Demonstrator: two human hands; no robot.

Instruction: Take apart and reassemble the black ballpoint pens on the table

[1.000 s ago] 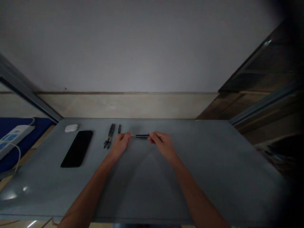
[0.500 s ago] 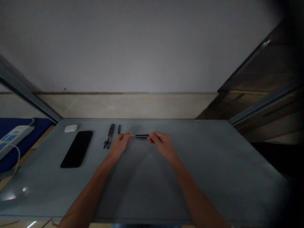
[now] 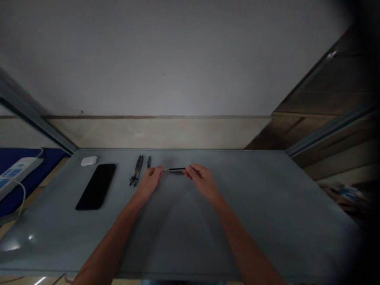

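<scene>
well, a grey table (image 3: 252,213) is laid out from left to right. beyond its left edge, a white power strip (image 3: 18,171) is set on a blue mat (image 3: 50,156), with a white cable (image 3: 23,194) looped down from it. on the table, a small white case (image 3: 89,160) is placed near the far edge, and a black phone (image 3: 95,187) is laid just nearer. further right, a bundle of black pens (image 3: 136,170) is lying beside a small black cap (image 3: 149,161).

the left hand (image 3: 151,183) is held just right of these, its fingers loosely curled. the pale tip of a thin black pen (image 3: 175,170) is almost at those fingers, but whether it is touched cannot be told. the pen lies level between the hands, and its right end is pinched by the thumb and fingers of the right hand (image 3: 202,182), in a narrow grip that looks light. a dark wooden panel (image 3: 326,91) is seen on the far right.

the pen could be dropped if that light pinch were loosened. if it were knocked by the left hand, it could be sent rolling into the bundle. the tip could be damaged if pressed against the table.
</scene>
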